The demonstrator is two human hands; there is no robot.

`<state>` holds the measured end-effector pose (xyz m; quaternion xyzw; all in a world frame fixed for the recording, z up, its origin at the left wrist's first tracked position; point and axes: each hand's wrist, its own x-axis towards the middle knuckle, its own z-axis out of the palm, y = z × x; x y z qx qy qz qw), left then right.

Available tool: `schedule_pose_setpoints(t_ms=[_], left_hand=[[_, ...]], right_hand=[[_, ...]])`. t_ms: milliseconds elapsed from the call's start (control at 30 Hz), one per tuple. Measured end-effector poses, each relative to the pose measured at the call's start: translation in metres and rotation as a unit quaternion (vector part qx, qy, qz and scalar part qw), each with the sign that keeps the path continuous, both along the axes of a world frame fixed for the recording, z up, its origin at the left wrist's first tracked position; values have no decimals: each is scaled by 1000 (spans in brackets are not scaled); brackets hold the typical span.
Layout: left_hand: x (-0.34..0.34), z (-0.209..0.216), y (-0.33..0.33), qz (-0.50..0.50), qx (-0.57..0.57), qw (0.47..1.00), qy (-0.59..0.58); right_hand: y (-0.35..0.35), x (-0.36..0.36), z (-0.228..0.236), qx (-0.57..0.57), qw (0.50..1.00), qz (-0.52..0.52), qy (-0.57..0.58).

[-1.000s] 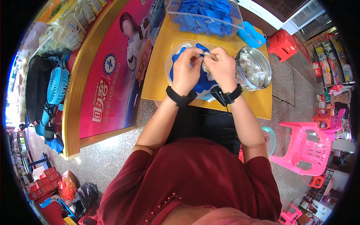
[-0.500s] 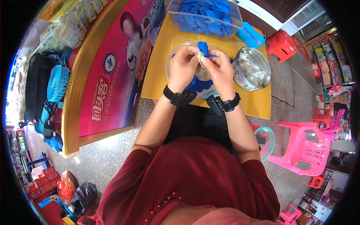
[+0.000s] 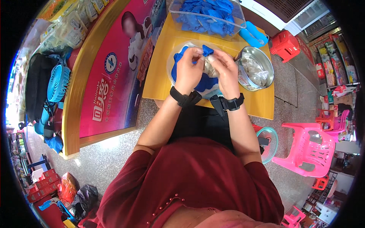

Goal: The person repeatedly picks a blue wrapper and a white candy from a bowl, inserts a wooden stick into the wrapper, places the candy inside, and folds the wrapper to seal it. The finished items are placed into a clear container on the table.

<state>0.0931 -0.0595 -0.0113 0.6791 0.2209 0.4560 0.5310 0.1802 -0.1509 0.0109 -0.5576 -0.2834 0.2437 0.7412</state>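
My left hand (image 3: 189,72) and my right hand (image 3: 227,73) meet over a pale round basin (image 3: 169,67) on the yellow table. Between their fingertips is a small folded piece of blue sheet material (image 3: 207,50), pinched from both sides. Just below it, by my right fingers, shows a pale crumpled bundle (image 3: 209,69); whether it is held or lies in the basin I cannot tell. More blue pieces (image 3: 207,82) lie in the basin, partly hidden by my hands. Both wrists wear black straps with small devices.
A clear plastic bin (image 3: 243,27) of blue pieces stands at the table's far side, beside a light-blue object (image 3: 254,35). To the right is a round tin (image 3: 269,81) with plastic-wrapped contents. A pink chair (image 3: 304,150), a green basket (image 3: 274,140) and a counter (image 3: 74,114) stand around.
The blue piece between my fingertips has gone from an upright strip with trailing ends to a compact folded shape. My hands have moved slightly apart, and more blue shows in the basin.
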Motion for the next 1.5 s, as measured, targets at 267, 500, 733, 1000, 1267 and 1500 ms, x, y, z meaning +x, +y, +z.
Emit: schedule_pose_setpoints(t_ms=[267, 500, 733, 1000, 1267, 1500], left_hand=[[3, -8, 4, -81, -80, 993, -20], [-1, 0, -2, -127, -128, 983, 21], [-2, 1, 5, -155, -213, 964, -45], [-6, 4, 4, -207, -260, 943, -27], [3, -9, -8, -114, -59, 992, 3], [7, -15, 3, -100, -89, 989, -66]], right_hand=[[1, 13, -10, -59, 991, -28, -114], [4, 1, -9, -33, 993, -83, -74], [-6, 0, -8, 17, 999, 28, -1], [-7, 17, -16, -68, 989, 75, 110], [1, 14, -15, -145, 947, -141, -250], [-4, -2, -6, -50, 999, -13, 9]])
